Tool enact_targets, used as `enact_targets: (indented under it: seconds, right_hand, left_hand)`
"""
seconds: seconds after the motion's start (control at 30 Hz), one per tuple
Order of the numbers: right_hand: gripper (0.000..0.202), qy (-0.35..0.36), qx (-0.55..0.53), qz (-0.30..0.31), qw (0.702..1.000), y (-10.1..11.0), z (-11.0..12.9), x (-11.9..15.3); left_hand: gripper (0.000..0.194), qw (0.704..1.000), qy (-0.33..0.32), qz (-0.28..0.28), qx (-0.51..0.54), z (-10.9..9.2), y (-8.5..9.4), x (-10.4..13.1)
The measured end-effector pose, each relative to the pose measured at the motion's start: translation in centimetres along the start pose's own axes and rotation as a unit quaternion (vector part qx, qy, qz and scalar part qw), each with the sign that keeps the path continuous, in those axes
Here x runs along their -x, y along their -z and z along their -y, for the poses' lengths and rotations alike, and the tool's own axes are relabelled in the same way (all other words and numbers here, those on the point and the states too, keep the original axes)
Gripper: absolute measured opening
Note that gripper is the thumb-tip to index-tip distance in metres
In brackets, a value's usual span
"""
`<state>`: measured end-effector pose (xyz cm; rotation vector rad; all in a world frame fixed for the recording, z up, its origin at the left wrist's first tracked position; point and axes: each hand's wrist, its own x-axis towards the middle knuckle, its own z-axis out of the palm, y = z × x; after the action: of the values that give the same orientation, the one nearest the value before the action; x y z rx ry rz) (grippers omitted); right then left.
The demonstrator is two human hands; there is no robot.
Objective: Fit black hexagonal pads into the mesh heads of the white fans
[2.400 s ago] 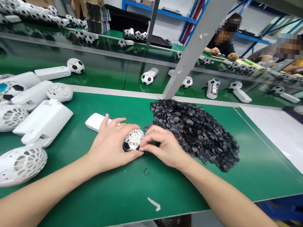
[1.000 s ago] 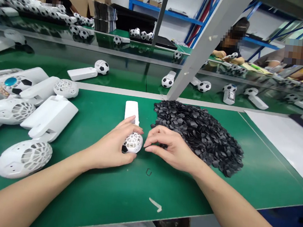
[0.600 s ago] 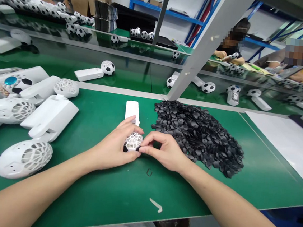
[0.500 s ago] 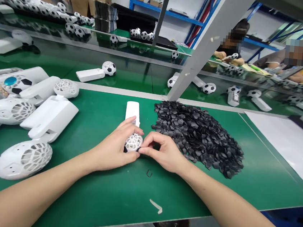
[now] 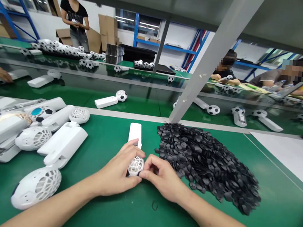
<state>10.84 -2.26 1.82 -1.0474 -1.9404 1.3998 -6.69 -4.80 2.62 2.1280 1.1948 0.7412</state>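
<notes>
Both hands' fingers are clamping a white lattice-headed plastic fan (image 5: 136, 165) on the green matted surface (image 5: 103, 209); left hand (image 5: 118, 173), right hand (image 5: 162, 178), beside a black plastic-piece heap (image 5: 206, 162).

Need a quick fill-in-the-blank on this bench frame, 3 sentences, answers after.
1. The left hand grips the ball-shaped lattice head of a white handheld fan, whose handle points ____ from the person.
2. The heap of small black pieces lies to the ____ of both hands.
3. The right hand pinches at the fan head, on a bench mat coloured ____.

Missing words: away; right; green
</notes>
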Motion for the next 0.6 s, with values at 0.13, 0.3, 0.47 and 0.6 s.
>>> enact_targets:
  seconds: [0.13,0.3,0.47,0.6]
  right_hand:
    - [0.015,-0.023,-0.011,0.001,1.0,0.3,-0.1,0.0]
    - [0.018,-0.034,-0.025,0.016,0.999,0.1,-0.1,0.1]
    - [0.018,-0.003,0.052,0.013,0.999,0.7,0.4,-0.2]
    - [0.011,0.08,0.324,-0.091,0.938,3.1,0.1,-1.1]
  left_hand:
    - [0.038,1.0,0.008,-0.027,0.004,0.0,-0.3,0.0]
    - [0.034,1.0,0.005,-0.015,0.018,0.0,-0.3,-0.1]
    - [0.033,1.0,0.0,-0.022,0.016,0.1,-0.2,-0.3]
    - [0.04,1.0,0.01,-0.025,-0.003,-0.1,-0.5,0.0]
